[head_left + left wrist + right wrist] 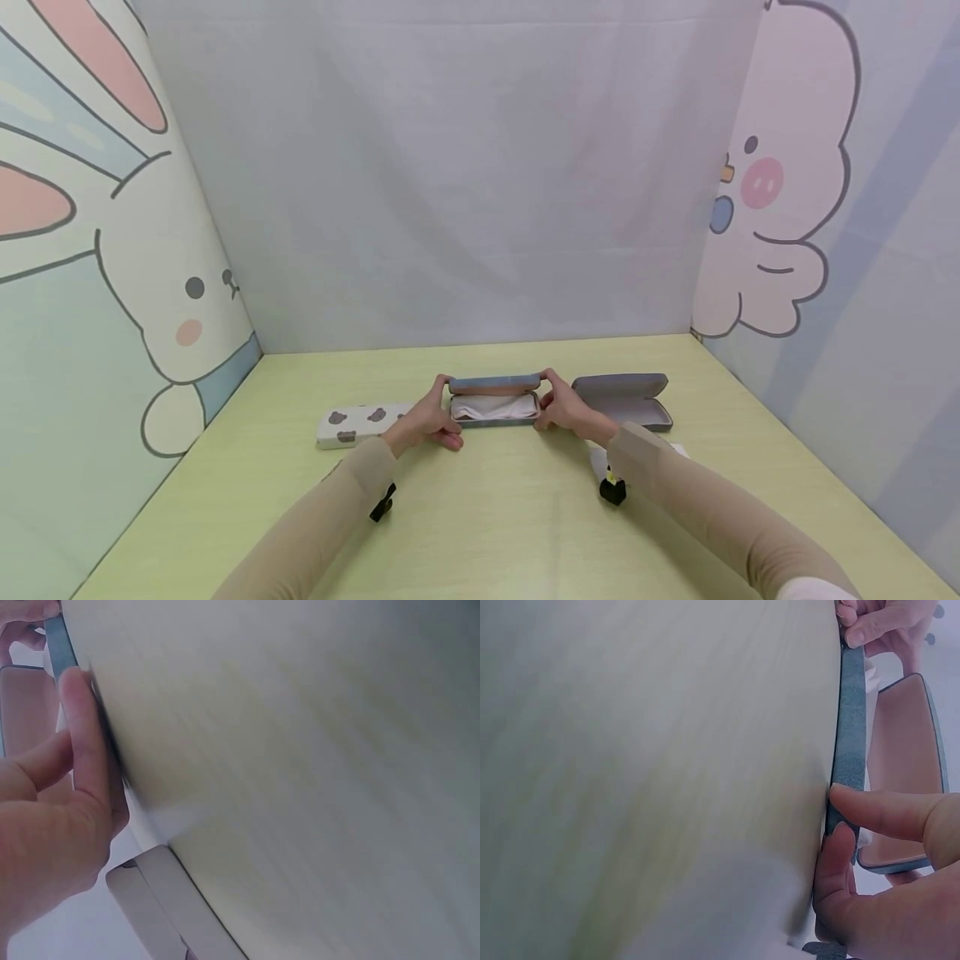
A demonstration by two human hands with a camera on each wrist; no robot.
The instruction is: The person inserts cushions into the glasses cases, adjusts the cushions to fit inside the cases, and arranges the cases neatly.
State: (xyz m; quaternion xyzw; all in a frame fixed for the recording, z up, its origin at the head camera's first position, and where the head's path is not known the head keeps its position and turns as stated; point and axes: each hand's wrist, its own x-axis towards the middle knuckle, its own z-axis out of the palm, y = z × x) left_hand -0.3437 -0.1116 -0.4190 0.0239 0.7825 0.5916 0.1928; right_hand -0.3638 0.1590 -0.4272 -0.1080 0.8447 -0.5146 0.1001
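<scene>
A blue glasses case (495,385) with a pink lining lies in the middle of the table, its lid partly raised. In its bottom half is a folded white cloth (495,407). My left hand (431,417) grips the case's left end, index finger up at the lid and thumb at the front edge. At the opposite end my right hand (562,406) holds it the same way. In the right wrist view, thumb and a finger of the right hand (877,855) pinch the blue front wall, and the pink lid lining (904,765) shows behind.
A white case with bear prints (360,425) lies shut to the left, near the left wrist. On the right a grey glasses case (622,396) stands with its lid up. Something white (597,460) is partly hidden under the right forearm. A curtain (465,208) hangs behind the table.
</scene>
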